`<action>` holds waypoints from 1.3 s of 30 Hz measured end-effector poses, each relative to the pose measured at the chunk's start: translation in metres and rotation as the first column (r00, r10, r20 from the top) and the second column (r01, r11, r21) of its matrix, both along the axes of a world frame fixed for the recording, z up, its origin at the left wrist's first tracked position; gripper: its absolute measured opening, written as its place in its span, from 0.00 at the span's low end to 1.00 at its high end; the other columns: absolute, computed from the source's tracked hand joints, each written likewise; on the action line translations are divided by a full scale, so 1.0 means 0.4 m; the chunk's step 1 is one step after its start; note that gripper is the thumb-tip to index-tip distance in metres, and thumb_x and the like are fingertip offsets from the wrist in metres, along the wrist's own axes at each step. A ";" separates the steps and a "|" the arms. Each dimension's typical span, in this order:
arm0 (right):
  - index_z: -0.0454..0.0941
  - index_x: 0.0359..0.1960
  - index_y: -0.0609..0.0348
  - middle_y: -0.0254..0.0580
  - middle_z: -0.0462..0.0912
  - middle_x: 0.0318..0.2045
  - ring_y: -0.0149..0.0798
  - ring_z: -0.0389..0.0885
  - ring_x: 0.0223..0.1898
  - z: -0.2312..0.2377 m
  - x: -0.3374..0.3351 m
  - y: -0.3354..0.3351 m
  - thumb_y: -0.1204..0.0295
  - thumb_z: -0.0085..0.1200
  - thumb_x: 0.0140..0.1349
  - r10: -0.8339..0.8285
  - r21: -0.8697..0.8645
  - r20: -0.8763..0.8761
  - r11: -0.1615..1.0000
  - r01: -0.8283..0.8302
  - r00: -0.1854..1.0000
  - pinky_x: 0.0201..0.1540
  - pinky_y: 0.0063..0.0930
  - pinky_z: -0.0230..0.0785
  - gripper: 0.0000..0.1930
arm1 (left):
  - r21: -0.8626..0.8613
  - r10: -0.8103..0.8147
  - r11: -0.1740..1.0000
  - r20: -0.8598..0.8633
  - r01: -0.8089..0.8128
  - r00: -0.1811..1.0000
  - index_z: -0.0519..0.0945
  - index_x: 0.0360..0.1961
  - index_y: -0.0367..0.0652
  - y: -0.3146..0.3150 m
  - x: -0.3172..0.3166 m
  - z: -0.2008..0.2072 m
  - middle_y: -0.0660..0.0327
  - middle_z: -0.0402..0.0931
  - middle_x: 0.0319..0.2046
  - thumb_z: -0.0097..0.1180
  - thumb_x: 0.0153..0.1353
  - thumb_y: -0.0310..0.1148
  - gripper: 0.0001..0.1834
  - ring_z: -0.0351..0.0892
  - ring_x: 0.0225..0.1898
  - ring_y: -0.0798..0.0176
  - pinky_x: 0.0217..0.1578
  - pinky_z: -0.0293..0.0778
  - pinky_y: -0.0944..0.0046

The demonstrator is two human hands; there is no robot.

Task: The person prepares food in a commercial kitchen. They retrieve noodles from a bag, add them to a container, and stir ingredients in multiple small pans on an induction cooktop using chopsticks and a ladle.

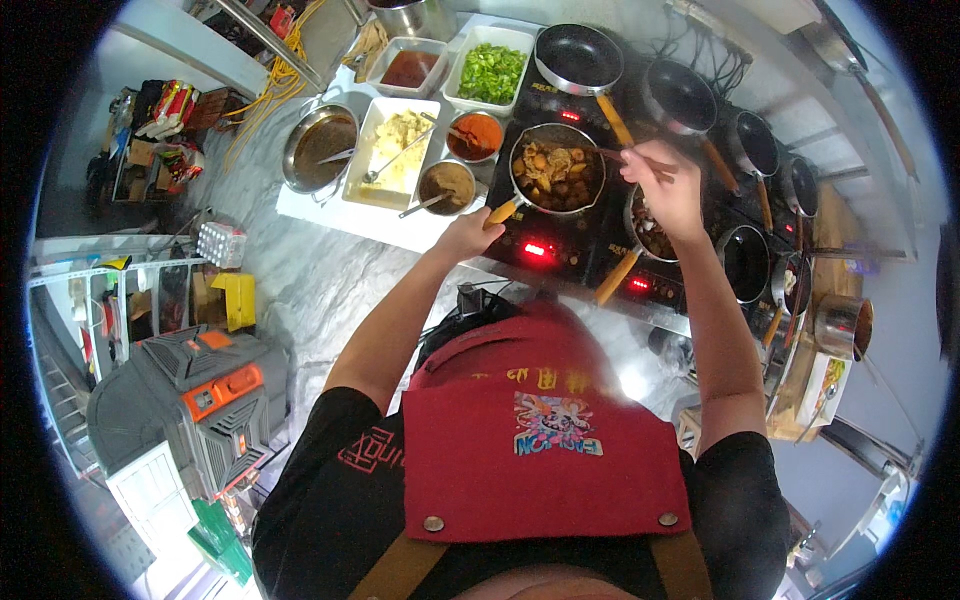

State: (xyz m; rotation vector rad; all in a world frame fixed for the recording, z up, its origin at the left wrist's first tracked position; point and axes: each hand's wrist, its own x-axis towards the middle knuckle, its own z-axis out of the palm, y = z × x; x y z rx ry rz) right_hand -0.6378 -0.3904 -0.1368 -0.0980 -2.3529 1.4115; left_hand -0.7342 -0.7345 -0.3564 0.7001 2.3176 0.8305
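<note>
My left hand [468, 236] is closed round the wooden handle [503, 211] of a small frying pan [516, 178] on a lit induction cooker. Brown sauce, pale strips and dark chunks of food [560, 172] fill this pan. My right hand [668, 185], fingers pinched together, grips brown chopsticks [648, 164] whose far ends reach to the pan's right rim. Under my right wrist sits a second pan [652, 232] with dark and whitish pieces in it. Its wooden handle [618, 276] points toward me, and part of the pan is hidden by my hand.
At left stand a tub of chopped green peppers [492, 73], a tub of pale yellow food [400, 140], a bowl of red sauce [474, 134], a brown-paste bowl [447, 187] and a steel pot [320, 148]. Several pans, including a black one [578, 56], line the right.
</note>
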 end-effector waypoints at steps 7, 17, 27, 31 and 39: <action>0.86 0.42 0.70 0.39 0.89 0.34 0.31 0.92 0.35 -0.043 -0.040 -0.010 0.73 0.64 0.76 0.092 -0.104 0.066 0.991 -0.085 0.994 0.37 0.25 0.85 0.09 | 0.021 0.010 1.000 -0.096 -0.008 0.995 0.78 0.47 0.36 -0.004 0.015 -0.010 0.37 0.86 0.37 0.61 0.72 0.55 0.27 0.87 0.43 0.31 0.43 0.79 0.39; 0.88 0.38 0.66 0.36 0.89 0.31 0.28 0.88 0.30 0.060 -0.006 0.026 0.69 0.66 0.75 -0.005 -0.101 0.163 0.995 0.022 0.987 0.34 0.24 0.81 0.11 | 0.006 -0.004 1.000 -0.066 0.004 0.998 0.78 0.49 0.38 -0.010 0.011 -0.013 0.35 0.86 0.37 0.60 0.73 0.56 0.28 0.87 0.43 0.28 0.44 0.79 0.35; 0.89 0.38 0.65 0.35 0.89 0.31 0.27 0.87 0.30 -0.020 0.061 -0.017 0.69 0.68 0.74 0.192 -0.211 0.169 0.965 -0.155 0.967 0.37 0.25 0.80 0.10 | -0.008 -0.029 1.000 -0.097 0.028 0.995 0.78 0.50 0.38 0.003 0.009 -0.019 0.36 0.86 0.39 0.59 0.73 0.56 0.27 0.86 0.45 0.28 0.47 0.79 0.34; 0.89 0.41 0.66 0.36 0.90 0.33 0.29 0.90 0.32 0.035 0.037 0.002 0.67 0.66 0.76 0.082 -0.130 0.192 0.990 -0.058 0.978 0.37 0.25 0.84 0.12 | -0.006 -0.012 1.000 -0.085 0.012 0.996 0.77 0.50 0.38 -0.001 0.014 -0.008 0.36 0.86 0.40 0.59 0.73 0.56 0.27 0.86 0.45 0.28 0.48 0.79 0.34; 0.86 0.39 0.68 0.37 0.86 0.25 0.30 0.91 0.28 0.181 -0.010 0.063 0.65 0.62 0.78 -0.061 0.131 0.319 0.991 0.020 0.946 0.33 0.24 0.82 0.16 | 0.004 -0.015 1.000 -0.086 0.016 0.996 0.77 0.47 0.39 -0.003 0.015 0.001 0.36 0.86 0.39 0.59 0.73 0.55 0.26 0.86 0.45 0.29 0.47 0.79 0.34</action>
